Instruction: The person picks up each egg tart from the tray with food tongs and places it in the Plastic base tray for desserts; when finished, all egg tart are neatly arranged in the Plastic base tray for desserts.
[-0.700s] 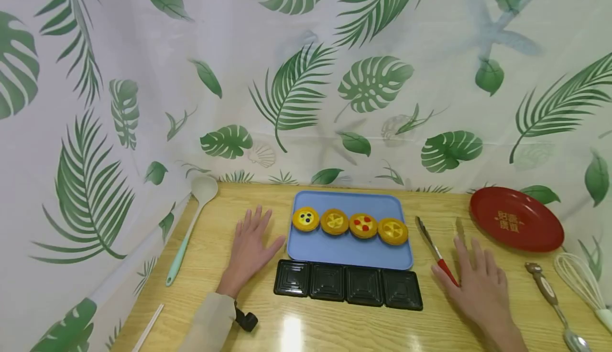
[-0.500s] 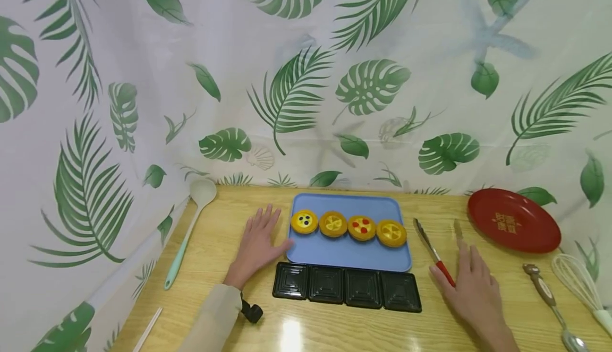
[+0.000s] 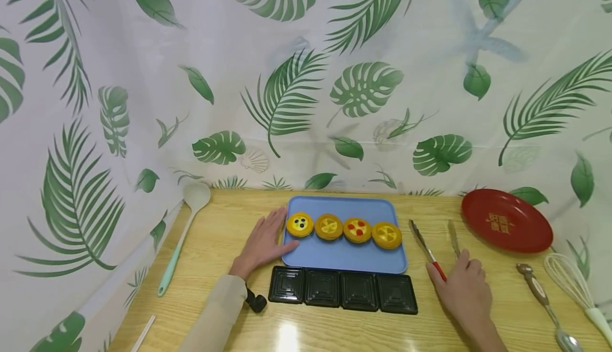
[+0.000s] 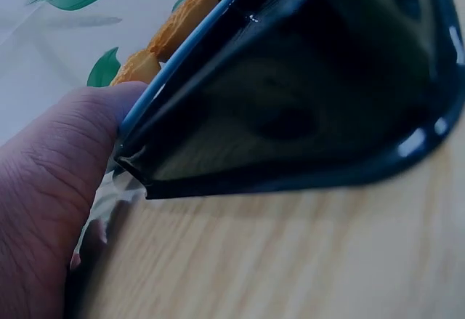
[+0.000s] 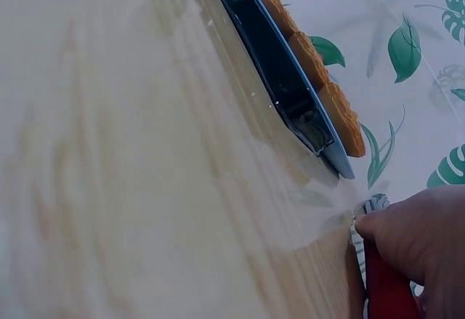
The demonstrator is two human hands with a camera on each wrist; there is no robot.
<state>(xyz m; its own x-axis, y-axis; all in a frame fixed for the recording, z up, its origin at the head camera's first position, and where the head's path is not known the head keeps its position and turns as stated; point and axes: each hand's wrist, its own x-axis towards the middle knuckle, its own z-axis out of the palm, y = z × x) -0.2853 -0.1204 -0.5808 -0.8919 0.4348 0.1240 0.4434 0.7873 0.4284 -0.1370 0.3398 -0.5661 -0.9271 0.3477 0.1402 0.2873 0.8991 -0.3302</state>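
Observation:
On the blue tray (image 3: 341, 259) four yellow tarts (image 3: 328, 226) stand in a row. My left hand (image 3: 264, 243) lies at the tray's left edge, fingers straight along it and thumb across its front left corner; the thumb also shows at the rim in the left wrist view. At the tray's right, my right hand (image 3: 465, 292) grips the tongs (image 3: 423, 239), whose two arms stand spread apart, pointing away from me. In the right wrist view the thumb presses on the red handle (image 5: 386, 288).
Black square moulds (image 3: 341, 289) line the tray's front edge. A red oval plate (image 3: 521, 227), a whisk (image 3: 569, 280) and a spoon (image 3: 540, 288) lie at the right. A green-handled ladle (image 3: 174, 264) and a white stick (image 3: 143, 333) are at the left.
My left hand has moved right, from the bare tabletop onto the tray's edge. The fingers of my right hand have curled round the tongs. The head view has shifted slightly.

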